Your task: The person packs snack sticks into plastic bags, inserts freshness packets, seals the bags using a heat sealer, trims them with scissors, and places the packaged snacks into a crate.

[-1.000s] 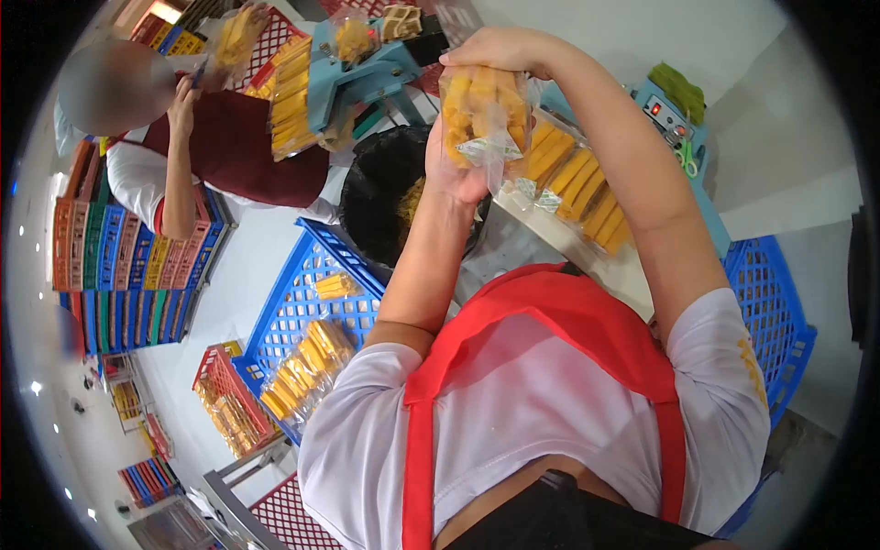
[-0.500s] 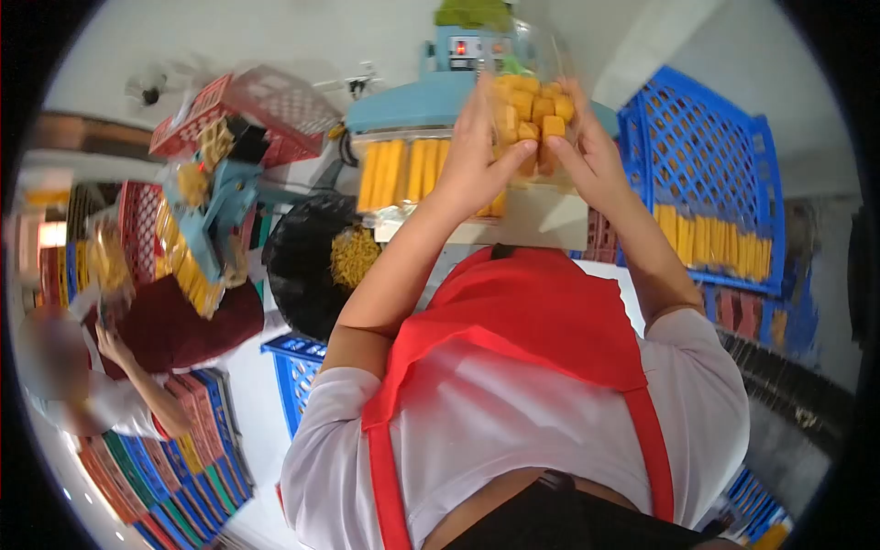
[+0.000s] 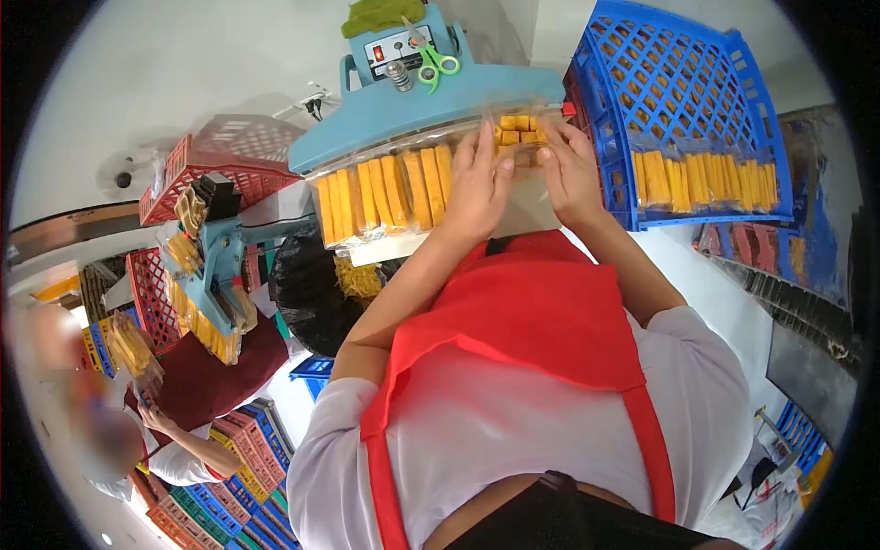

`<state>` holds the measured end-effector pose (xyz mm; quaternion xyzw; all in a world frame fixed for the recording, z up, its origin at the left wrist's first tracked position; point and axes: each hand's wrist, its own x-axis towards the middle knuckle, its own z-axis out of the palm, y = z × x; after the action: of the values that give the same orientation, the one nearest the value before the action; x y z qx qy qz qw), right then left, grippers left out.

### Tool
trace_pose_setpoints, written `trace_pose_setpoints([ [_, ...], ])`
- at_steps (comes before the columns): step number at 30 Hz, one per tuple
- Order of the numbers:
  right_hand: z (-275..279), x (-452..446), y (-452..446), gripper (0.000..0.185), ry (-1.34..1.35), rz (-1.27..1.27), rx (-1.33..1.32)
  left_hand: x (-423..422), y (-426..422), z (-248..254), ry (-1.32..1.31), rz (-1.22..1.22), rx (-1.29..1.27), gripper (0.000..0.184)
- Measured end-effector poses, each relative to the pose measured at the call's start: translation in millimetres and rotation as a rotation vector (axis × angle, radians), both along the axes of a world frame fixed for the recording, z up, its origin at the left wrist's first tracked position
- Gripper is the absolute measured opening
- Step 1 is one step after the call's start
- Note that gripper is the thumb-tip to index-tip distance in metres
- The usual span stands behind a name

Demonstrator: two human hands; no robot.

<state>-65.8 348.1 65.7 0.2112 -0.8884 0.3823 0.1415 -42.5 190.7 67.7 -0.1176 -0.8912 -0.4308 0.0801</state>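
Observation:
Between my two hands is a clear plastic bag of yellow snack sticks, its stick ends turned up toward me. My left hand grips the bag's left side, thumb toward the middle. On the opposite side, my right hand presses with curled fingers. The bag's far edge lies against the front of a blue bag sealer; whether it sits inside the jaw I cannot tell. To the left, several filled bags of yellow sticks stand in a row along the sealer's front.
Green-handled scissors and a green cloth lie on the sealer. A blue crate with packed bags stands at right. A black-lined bin holds yellow scraps. At left, a co-worker's hand is near another sealer.
The bag has come down from upright in front of the sealer to lying tilted against its front edge, still between both hands. My view has shifted, showing more of the sealer and crate.

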Motion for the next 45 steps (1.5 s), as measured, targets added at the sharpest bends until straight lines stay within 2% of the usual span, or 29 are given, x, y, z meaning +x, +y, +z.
trace_pose_setpoints([
  [2, 6, -3, 2, 0.025, -0.149, 0.045, -0.156, -2, 3, 9, 0.013, 0.062, -0.018, 0.045],
  [4, 7, -7, 6, 0.022, -0.227, 0.070, -0.252, -4, 2, 13, -0.147, 0.103, 0.250, 0.030],
  [5, 6, -9, 8, 0.019, -0.302, 0.086, -0.350, -6, -1, 11, -0.148, 0.113, 0.249, 0.030],
  [7, -7, -19, 15, 0.017, -0.302, 0.156, -0.391, -10, -5, -1, -0.333, 0.162, 0.475, 0.018],
  [8, -11, -22, 19, 0.015, -0.298, 0.217, -0.430, -9, -5, -9, -0.333, 0.173, 0.477, 0.018],
  [9, -11, -23, 21, 0.015, -0.300, 0.227, -0.429, -10, -4, -13, -0.184, 0.152, 0.464, 0.014],
  [10, -9, -24, 22, 0.013, -0.468, 0.247, -0.576, -9, -4, -15, -0.035, 0.131, 0.448, 0.011],
  [11, -7, -25, 22, 0.012, -0.641, 0.266, -0.721, -8, -6, -17, -0.034, 0.142, 0.446, 0.011],
  [15, 11, -31, 32, 0.012, -0.762, 0.466, -0.704, -8, -18, 2, -0.080, -0.099, 0.461, 0.015],
  [16, 10, -32, 36, 0.012, -0.718, 0.528, -0.612, -9, -22, 4, -0.132, -0.206, 0.458, 0.017],
  [17, 10, -32, 38, 0.013, -0.672, 0.587, -0.520, -5, -24, 8, -0.132, -0.204, 0.457, 0.017],
  [20, 25, -30, 41, 0.013, -0.557, 0.668, -0.465, 6, -24, 22, -0.289, -0.323, 0.450, 0.013],
  [22, 29, -32, 34, 0.011, -0.573, 0.635, -0.428, 5, -19, 13, -0.354, -0.282, 0.640, 0.007],
  [23, 30, -35, 29, 0.010, -0.580, 0.601, -0.392, 2, -15, 6, -0.352, -0.279, 0.644, 0.007],
  [24, 24, -39, 24, 0.010, -0.579, 0.603, -0.387, -3, -12, -3, -0.454, -0.132, 0.825, 0.007],
  [25, 11, -42, 18, 0.010, -0.763, 0.410, -0.554, -8, -10, -9, -0.557, 0.021, 1.003, 0.008],
  [26, -1, -44, 13, 0.011, -0.942, 0.202, -0.715, -12, -10, -15, -0.558, 0.022, 1.009, 0.008],
  [27, -7, -45, 10, 0.018, -0.943, 0.179, -0.830, -16, -10, -17, -0.578, 0.118, 1.091, 0.009],
  [28, -11, -45, 9, 0.018, -0.946, 0.179, -0.823, -19, -9, -20, -0.596, 0.217, 1.171, 0.010],
  [30, -13, -42, 4, 0.032, -0.906, 0.132, -0.909, -20, -7, -25, -0.596, 0.255, 1.163, 0.011],
  [31, -11, -40, 1, 0.032, -0.911, 0.133, -0.905, -21, -6, -27, -0.581, 0.284, 1.170, 0.009],
  [33, -4, -36, -3, 0.040, -0.832, 0.245, -0.843, -19, -6, -28, -0.563, 0.315, 1.182, 0.007],
  [39, -6, -36, 1, 0.039, -0.897, 0.154, -0.727, -11, -6, -24, -0.354, 0.345, 1.017, 0.008],
  [41, -8, -37, 2, 0.038, -0.897, 0.163, -0.733, -8, -14, -39, -0.332, 0.182, 0.926, 0.006],
  [42, -10, -38, 3, 0.038, -0.893, 0.175, -0.741, -6, -16, -33, -0.335, 0.178, 0.923, 0.006],
  [44, -6, -45, 11, 0.039, -0.915, 0.220, -0.719, -2, -17, -20, -0.472, 0.011, 0.585, 0.017],
  [45, -3, -46, 12, 0.040, -0.938, 0.268, -0.695, -2, -15, -17, -0.478, 0.013, 0.585, 0.017],
])
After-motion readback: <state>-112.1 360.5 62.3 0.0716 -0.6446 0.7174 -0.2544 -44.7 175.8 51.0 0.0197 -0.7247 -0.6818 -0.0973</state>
